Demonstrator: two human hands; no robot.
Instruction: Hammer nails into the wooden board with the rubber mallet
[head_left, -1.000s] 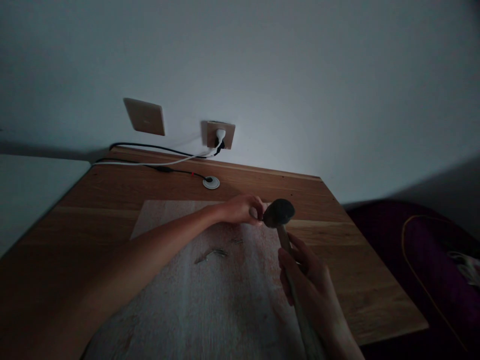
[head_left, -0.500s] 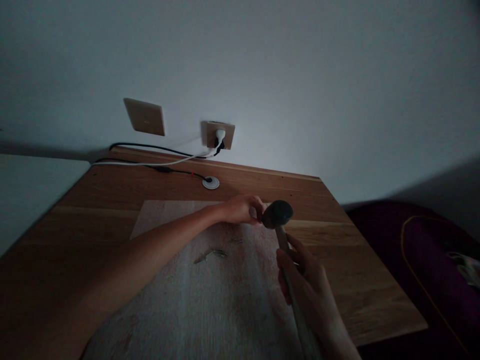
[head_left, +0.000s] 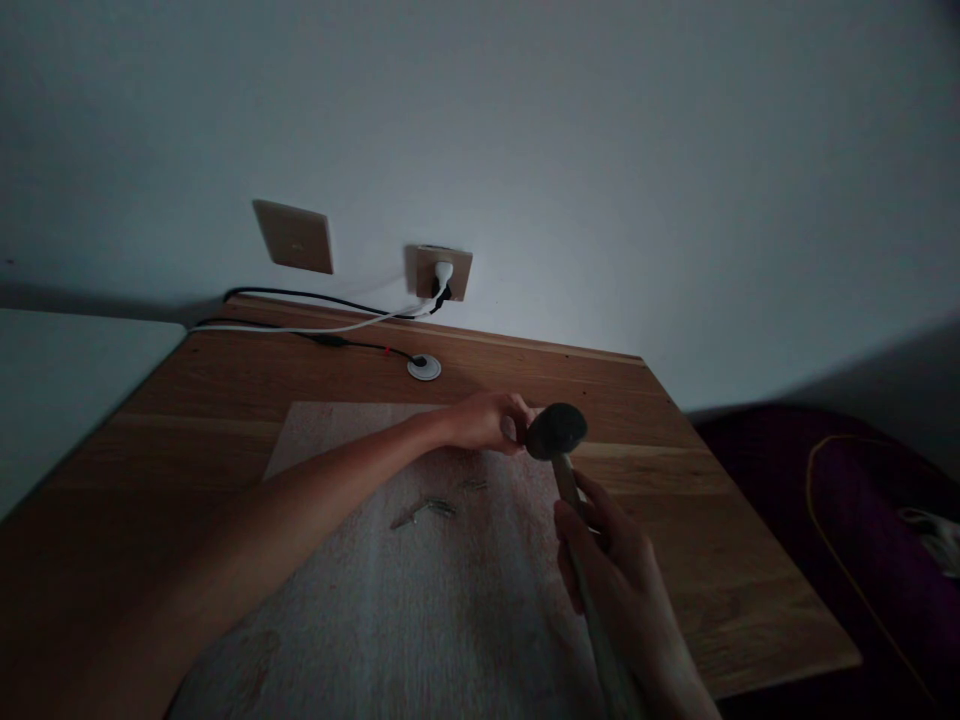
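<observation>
My right hand (head_left: 611, 550) is wrapped round the wooden handle of a mallet (head_left: 556, 430) with a dark, rounded head. At the far edge of a pale wooden board (head_left: 360, 600), my left hand (head_left: 491, 420) has its thumb and fingers pinched together, close beside the mallet head. Whatever the fingertips hold is too small and too hidden by the mallet to make out. Several thin nails (head_left: 431, 508) lie loose on the board, in front of the left hand.
The board lies on a wooden tabletop (head_left: 750, 590) against a wall. Black and white cables run to a wall socket (head_left: 444, 272), and another cable enters a round grommet (head_left: 424, 368). A pale panel (head_left: 82, 390) stands at left; purple fabric (head_left: 870, 520) lies right, below the table.
Both hands and the mallet hold nearly the same positions. The whole view has shifted very slightly.
</observation>
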